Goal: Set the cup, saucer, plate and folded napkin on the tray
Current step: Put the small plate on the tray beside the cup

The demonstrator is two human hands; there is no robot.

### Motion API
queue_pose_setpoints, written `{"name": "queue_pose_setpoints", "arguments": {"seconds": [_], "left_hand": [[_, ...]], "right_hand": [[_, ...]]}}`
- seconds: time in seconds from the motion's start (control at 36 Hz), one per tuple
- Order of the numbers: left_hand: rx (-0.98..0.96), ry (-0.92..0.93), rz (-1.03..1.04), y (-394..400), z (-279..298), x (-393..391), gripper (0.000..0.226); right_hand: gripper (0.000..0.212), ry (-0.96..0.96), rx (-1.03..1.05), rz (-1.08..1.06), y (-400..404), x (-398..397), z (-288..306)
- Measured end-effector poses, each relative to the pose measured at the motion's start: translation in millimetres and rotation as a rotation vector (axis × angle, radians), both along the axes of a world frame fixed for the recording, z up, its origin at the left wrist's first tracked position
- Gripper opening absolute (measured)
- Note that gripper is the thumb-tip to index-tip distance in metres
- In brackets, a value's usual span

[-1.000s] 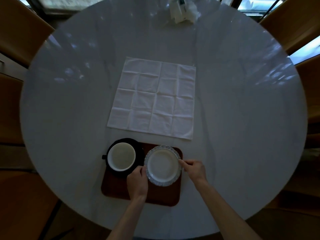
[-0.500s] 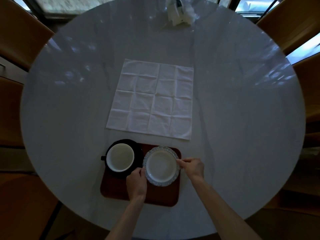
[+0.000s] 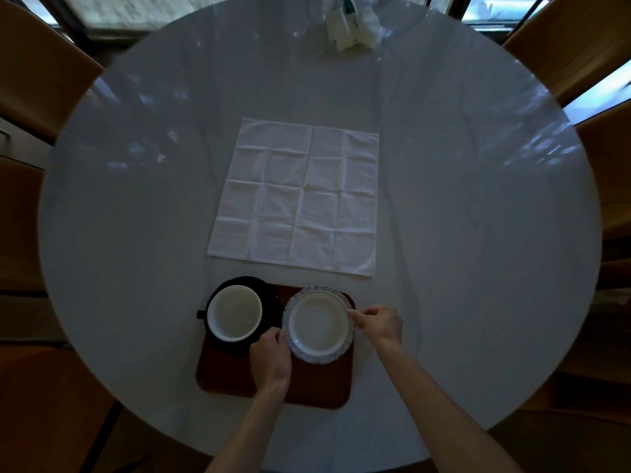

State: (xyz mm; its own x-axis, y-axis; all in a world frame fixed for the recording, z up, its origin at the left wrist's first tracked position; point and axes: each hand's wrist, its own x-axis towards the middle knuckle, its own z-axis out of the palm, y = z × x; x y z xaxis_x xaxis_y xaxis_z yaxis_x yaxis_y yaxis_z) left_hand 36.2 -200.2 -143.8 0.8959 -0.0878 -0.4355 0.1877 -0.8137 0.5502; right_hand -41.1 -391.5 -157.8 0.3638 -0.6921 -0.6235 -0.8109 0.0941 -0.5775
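Worktop [image 3: 478, 268]: round, pale, glossy, carrying everything listed. Napkin [image 3: 297, 199]: white cloth lying fully open and flat at centre, creased into a grid, just beyond the tray's far edge; it is not yet folded, so it likely waits there with room around it for folding. Tray [image 3: 307, 387]: dark reddish-brown, at the near edge, close enough to load without reaching. Saucer [image 3: 269, 295]: black, on the tray's far left corner, its left rim overhanging the tray edge. Cup [image 3: 235, 312]: black outside, white inside, seated on the saucer, handle pointing left. Plate [image 3: 319, 324]: white with a patterned scalloped rim, on the tray's far right, just beside the saucer; this leaves the near strip of tray bare, probably for the napkin. Left hand [image 3: 271, 360]: grip pinches the plate's near-left rim. Right hand [image 3: 379, 324]: grip pinches the right rim; the opposed two-sided hold suits levelling and nudging the plate into place. Crumpled white packaging [image 3: 348, 25]: far edge, unrelated.
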Motion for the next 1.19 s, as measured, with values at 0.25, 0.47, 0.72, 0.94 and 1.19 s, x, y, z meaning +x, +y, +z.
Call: {"name": "queue_pose_setpoints", "arguments": {"seconds": [0.25,0.47,0.72,0.94,1.19], "left_hand": [[0.077,-0.005,-0.071,0,-1,3,0.027],[0.035,-0.012,-0.214,10,-2,5,0.033],[0.181,-0.084,-0.316,21,14,5,0.032],[0.225,-0.161,-0.516,31,40,6,0.032],[0.256,-0.394,-0.583,49,76,15,0.029]], "right_hand": [[0.028,-0.001,-0.004,0.027,-2,-1,0],[0.032,-0.025,0.041,0.081,0,-6,-1],[0.021,0.019,0.004,0.16,5,-18,16],[0.019,0.05,-0.119,0.294,17,-33,33],[0.02,0.043,-0.413,0.538,32,-41,63]]}}
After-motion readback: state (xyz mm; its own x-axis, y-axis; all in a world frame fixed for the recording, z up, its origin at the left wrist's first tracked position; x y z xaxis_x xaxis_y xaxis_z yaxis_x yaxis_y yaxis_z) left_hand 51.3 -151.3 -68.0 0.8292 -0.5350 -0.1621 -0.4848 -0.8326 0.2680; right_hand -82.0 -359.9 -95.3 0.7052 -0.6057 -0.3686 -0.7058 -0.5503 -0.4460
